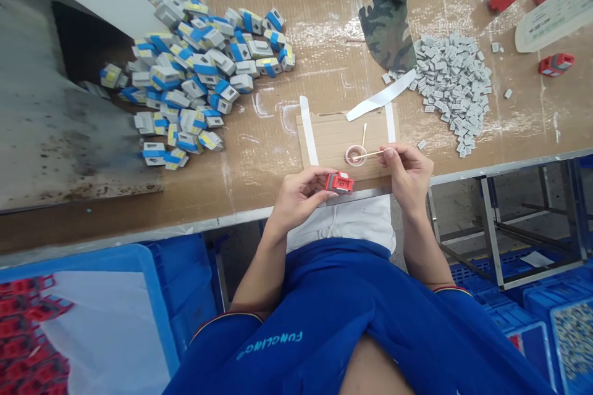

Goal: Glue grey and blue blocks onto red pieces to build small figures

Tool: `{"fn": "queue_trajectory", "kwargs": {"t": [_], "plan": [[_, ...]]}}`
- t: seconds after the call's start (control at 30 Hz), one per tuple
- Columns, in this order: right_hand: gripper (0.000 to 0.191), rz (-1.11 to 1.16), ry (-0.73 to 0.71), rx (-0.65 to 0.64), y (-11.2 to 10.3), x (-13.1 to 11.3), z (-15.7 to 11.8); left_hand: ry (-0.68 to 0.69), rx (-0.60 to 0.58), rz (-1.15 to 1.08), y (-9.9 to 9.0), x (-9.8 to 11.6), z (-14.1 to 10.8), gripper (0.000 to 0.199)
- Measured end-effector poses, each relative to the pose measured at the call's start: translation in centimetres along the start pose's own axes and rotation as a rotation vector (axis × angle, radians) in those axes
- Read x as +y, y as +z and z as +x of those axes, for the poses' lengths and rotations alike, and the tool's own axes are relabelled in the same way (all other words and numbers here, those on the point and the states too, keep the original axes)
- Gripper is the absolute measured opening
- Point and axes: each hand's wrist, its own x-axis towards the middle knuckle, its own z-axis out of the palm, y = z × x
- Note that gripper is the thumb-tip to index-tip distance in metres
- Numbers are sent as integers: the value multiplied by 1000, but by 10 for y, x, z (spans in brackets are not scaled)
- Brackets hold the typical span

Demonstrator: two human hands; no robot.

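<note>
My left hand (303, 194) grips a small red toy vehicle body (340, 183) with grey parts, close to the table's front edge. Between the fingertips of my right hand (407, 173) is a thin cotton swab (369, 154), its tip reaching into a small clear round cup (356, 155). A second cotton swab (364, 134) leans at the cup's far rim. The cup stands on a cardboard sheet (328, 136) held by strips of white tape.
White, blue and yellow toy pieces (199, 68) are heaped at left. Small grey parts (456, 86) form a pile at right, beside a camouflage cloth (389, 31). A translucent container (556, 12) and red toy pieces (556, 65) lie far right. A blue crate (152, 296) stands below left.
</note>
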Motion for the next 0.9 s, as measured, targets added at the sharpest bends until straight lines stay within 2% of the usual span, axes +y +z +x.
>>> {"fn": "queue_trajectory", "kwargs": {"t": [0.2,0.47,0.9], "plan": [[33,32,-81,10,-3,-14,-1,-12,26,32,1,-1,-1,36],[9,-67,-332,-142,-8,-38,-14,4,34,79,5,0,-1,38],[13,-125,-346,-214,-3,-38,-17,0,35,45,5,-1,-1,39]]}}
